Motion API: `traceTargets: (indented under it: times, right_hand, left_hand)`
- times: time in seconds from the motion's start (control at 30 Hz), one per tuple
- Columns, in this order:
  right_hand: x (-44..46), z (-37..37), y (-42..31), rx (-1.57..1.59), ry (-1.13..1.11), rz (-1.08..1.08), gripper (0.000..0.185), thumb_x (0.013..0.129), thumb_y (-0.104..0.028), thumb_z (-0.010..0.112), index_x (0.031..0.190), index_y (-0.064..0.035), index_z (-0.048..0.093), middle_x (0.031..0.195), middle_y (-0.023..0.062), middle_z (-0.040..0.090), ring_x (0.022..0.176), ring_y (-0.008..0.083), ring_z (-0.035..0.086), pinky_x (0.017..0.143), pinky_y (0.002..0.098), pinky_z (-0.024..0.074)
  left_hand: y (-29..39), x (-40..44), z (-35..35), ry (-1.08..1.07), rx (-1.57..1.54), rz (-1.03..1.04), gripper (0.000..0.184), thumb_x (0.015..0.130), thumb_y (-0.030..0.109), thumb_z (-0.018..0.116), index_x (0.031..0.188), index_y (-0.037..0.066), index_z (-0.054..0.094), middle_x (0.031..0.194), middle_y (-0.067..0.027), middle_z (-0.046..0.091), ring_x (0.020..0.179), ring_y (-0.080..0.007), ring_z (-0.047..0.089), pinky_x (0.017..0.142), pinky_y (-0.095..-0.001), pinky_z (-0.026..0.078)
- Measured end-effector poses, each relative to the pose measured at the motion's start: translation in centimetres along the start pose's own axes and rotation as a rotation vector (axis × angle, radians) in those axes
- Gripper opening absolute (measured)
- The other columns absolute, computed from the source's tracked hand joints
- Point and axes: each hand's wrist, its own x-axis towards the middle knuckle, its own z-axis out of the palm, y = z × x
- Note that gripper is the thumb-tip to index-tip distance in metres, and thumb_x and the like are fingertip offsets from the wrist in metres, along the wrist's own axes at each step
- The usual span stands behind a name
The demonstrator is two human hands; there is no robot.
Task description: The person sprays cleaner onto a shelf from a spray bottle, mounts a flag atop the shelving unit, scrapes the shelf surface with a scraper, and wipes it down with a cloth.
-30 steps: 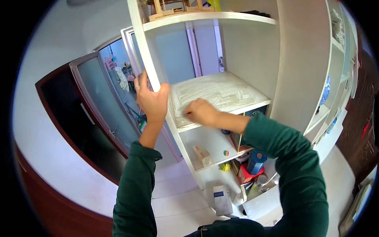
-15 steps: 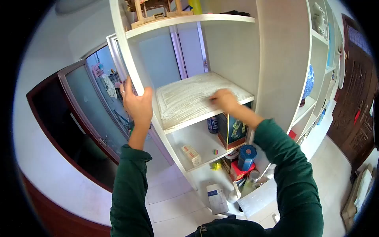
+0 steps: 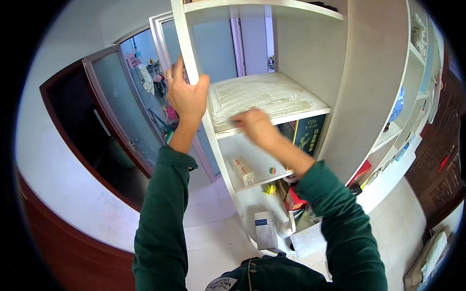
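My left hand (image 3: 187, 97) is wrapped round the front edge of the white upright panel (image 3: 183, 43), with the thumb on the inner side. Over the front left part of a white shelf board (image 3: 264, 97) is my right hand (image 3: 257, 127), its fingers closed and blurred. A small dark bit shows at the fingertips, too unclear to name. Streaky whitish marks cover the board's top. Below the board stand a dark green box (image 3: 309, 136) with gold lettering and, further left, a small cream box (image 3: 243, 170).
A striped little ball (image 3: 272, 170) lies on the shelf below. Lower down are a yellow item (image 3: 270, 188), a red box (image 3: 294, 200), a white box (image 3: 265, 230) and a white bottle (image 3: 288, 226). A blue-and-white vase (image 3: 397, 105) stands right; a frosted door (image 3: 121, 97) hangs left.
My right hand has moved left across the board, from its middle towards the front left corner. My left hand keeps its hold on the panel. The camera view has shifted.
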Motion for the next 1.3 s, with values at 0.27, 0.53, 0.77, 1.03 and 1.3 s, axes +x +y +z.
traceTargets:
  times: [0.27, 0.53, 0.77, 1.03, 1.3]
  right_hand:
    - [-2.1, -8.2, 11.0, 0.829, 0.26, 0.727, 0.019, 0.082, -0.006, 0.058, 0.097, 0.0059, 0.061, 0.082, 0.0061, 0.063, 0.07, 0.0133, 0.058, 0.063, 0.0272, 0.0499]
    - [-2.2, -7.3, 8.4, 1.401, 0.15, 0.78, 0.019, 0.086, -0.001, 0.051, 0.103, 0.0065, 0.053, 0.089, 0.0094, 0.058, 0.077, 0.0141, 0.056, 0.07, 0.0236, 0.0535]
    - [0.1, -6.3, 7.5, 1.449, 0.248, 0.783, 0.02, 0.089, -0.01, 0.047, 0.106, -0.0009, 0.053, 0.089, 0.0069, 0.059, 0.079, 0.0157, 0.058, 0.07, 0.0248, 0.0523]
    - [2.8, -4.5, 10.7, 0.289, 0.224, 0.594, 0.02, 0.078, -0.025, 0.059, 0.08, -0.0056, 0.066, 0.068, 0.0073, 0.062, 0.061, 0.0184, 0.057, 0.06, 0.032, 0.0457]
    - [-7.8, -5.0, -5.2, 0.658, 0.243, 0.479, 0.01, 0.083, -0.009, 0.056, 0.087, -0.0018, 0.06, 0.083, 0.002, 0.058, 0.077, 0.0095, 0.055, 0.067, 0.0219, 0.0436]
  left_hand:
    - [0.2, -0.1, 0.1, 0.036, 0.037, 0.012, 0.057, 0.062, 0.013, 0.058, 0.118, 0.011, 0.053, 0.094, -0.0102, 0.053, 0.086, -0.0286, 0.056, 0.074, -0.0384, 0.046]
    - [0.5, 0.5, -2.0, -0.237, 0.154, -0.083, 0.066, 0.071, 0.034, 0.064, 0.126, 0.004, 0.042, 0.107, -0.0181, 0.052, 0.101, -0.035, 0.051, 0.083, -0.0414, 0.043]
    - [-0.1, -5.9, -7.9, 0.133, -0.579, -0.514, 0.04, 0.077, 0.015, 0.064, 0.111, 0.001, 0.048, 0.096, -0.0101, 0.052, 0.077, -0.0185, 0.055, 0.065, -0.0264, 0.045]
    - [-5.8, -23.4, -16.8, -0.024, -1.215, -1.666, 0.016, 0.079, 0.011, 0.053, 0.092, 0.002, 0.056, 0.081, -0.0085, 0.059, 0.073, -0.0206, 0.057, 0.066, -0.0308, 0.047]
    - [-0.6, -29.9, -16.5, 0.024, -1.359, -1.909, 0.029, 0.083, 0.012, 0.047, 0.109, 0.0, 0.049, 0.108, -0.0141, 0.056, 0.103, -0.0255, 0.053, 0.091, -0.0376, 0.042]
